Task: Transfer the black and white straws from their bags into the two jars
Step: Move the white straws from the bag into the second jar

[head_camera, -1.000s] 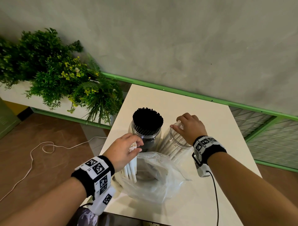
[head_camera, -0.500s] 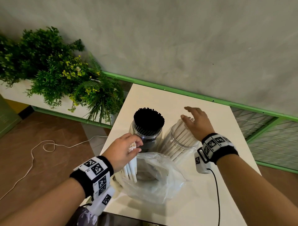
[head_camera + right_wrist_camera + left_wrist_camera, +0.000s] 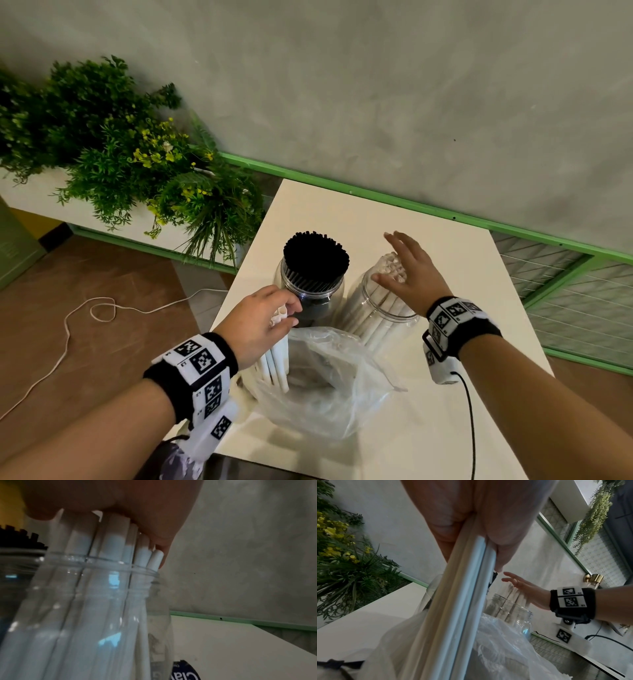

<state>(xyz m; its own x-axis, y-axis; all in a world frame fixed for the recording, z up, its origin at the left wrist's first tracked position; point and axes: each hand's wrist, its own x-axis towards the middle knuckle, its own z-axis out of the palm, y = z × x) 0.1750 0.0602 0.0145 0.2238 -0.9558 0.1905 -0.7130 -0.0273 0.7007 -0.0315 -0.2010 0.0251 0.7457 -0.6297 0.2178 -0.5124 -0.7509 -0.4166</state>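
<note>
Overhead first: from the head camera a white table [image 3: 445,260] stands against a grey wall [image 3: 376,85] with a green rail [image 3: 394,202], a planter of greenery [image 3: 120,171] at ten o'clock and a white cord [image 3: 85,308] looping over brown floor at nine. Two clear jars stand side by side, the left jar [image 3: 310,294] packed with black straws [image 3: 315,255], the right jar [image 3: 376,315] with white straws [image 3: 390,270]. A crumpled plastic bag [image 3: 325,383] lies at six o'clock of them. The left hand [image 3: 260,325] grips a bundle of white straws [image 3: 275,359] standing in the bag. The right hand [image 3: 411,277], fingers spread and relaxed, rests over the right jar's straw tops.

From the left wrist, the gripped bundle [image 3: 457,608] fills the middle and hides most of the left jar; the right hand [image 3: 527,588] shows at three o'clock, the bag [image 3: 505,642] at five.

From the right wrist, the palm [image 3: 120,500] presses on the straw tops [image 3: 111,538]; the fingers are cut off, and a dark label [image 3: 187,670] at five o'clock is unreadable.
</note>
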